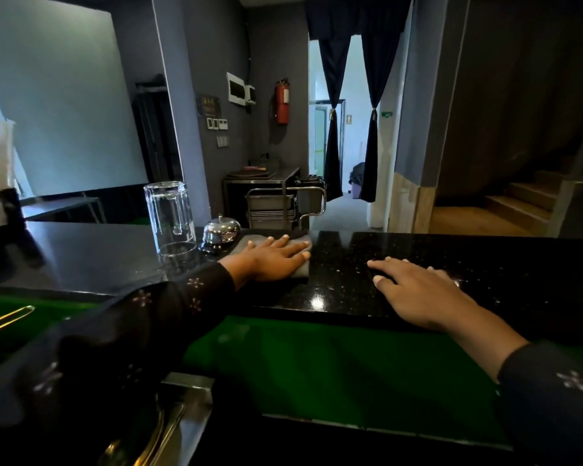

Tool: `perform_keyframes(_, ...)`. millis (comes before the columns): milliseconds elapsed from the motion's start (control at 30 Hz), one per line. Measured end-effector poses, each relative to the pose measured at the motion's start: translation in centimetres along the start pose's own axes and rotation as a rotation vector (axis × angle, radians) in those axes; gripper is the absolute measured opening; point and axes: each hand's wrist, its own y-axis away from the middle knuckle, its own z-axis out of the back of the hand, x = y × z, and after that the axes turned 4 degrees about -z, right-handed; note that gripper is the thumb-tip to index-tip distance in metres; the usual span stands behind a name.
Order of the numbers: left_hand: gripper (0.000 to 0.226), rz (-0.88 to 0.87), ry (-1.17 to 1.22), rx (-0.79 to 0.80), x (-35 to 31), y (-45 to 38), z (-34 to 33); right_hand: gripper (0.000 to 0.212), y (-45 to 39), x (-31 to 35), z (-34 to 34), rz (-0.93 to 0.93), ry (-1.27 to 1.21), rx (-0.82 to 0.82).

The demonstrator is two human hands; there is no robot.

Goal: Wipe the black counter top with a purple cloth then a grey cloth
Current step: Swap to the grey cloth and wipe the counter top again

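A dim room with grey walls lies beyond a long black counter top [350, 264], its polished speckled surface catching small points of light. On the far wall hangs a red fire extinguisher [282, 101], and dark curtains [334, 129] tied at the middle frame a bright doorway; wooden stairs [519, 200] rise at the right. A steel trolley [280, 206] stands behind the counter.

On the counter, the left hand [273, 258] lies flat with straight, spread fingers pressing down on a grey cloth [302, 269], which is spread on the surface near the counter's far edge; the cloth shows around the fingertips and under the palm. Just beside the cloth on the left sits a chrome call bell [220, 232], and next to that an upturned clear drinking glass [169, 218], both standing on the counter. The right hand [414, 287] rests well apart from the left, palm down on the bare counter top, its fingers extended and relaxed, holding nothing. Both arms wear dark sleeves [155, 317] with a small pale flower pattern.

Below the near edge of the counter runs a lower green surface [334, 364]. At the far left, a dark holder [0, 210] with white paper stands on the counter, blurred.
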Motion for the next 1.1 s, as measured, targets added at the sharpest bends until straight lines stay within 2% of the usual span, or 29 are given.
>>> perform_keyframes(167, 0.053, 0.029, 0.020, -0.040, -1.8, 1.6, -0.3, 0.046, 0.0, -0.1, 0.0, 0.002, -0.018, -0.003)
perform_keyframes(367, 0.051, -0.109, -0.022, -0.016, -5.2, 7.2, -1.4, 0.048, 0.4, 0.2, 0.0, -0.010, -0.014, 0.020)
perform_keyframes(467, 0.050, -0.122, -0.037, -0.024, -5.7, 9.0, -1.7, 0.049, 0.1, 0.0, 0.0, -0.001, -0.006, 0.036)
perform_keyframes(767, 0.055, 0.025, 0.038, 0.008, -5.7, 1.8, -0.5, 0.048, -0.3, -0.4, -0.2, 0.005, 0.004, 0.017)
perform_keyframes(900, 0.056, 0.072, 0.062, 0.015, -7.0, 1.2, -0.3, 0.047, -0.1, -0.1, 0.2, 0.000, 0.020, -0.001)
perform_keyframes(1100, 0.052, -0.079, 0.008, 0.001, -6.5, 6.3, -1.8, 0.047, -0.1, -0.1, 0.0, -0.003, -0.003, 0.032)
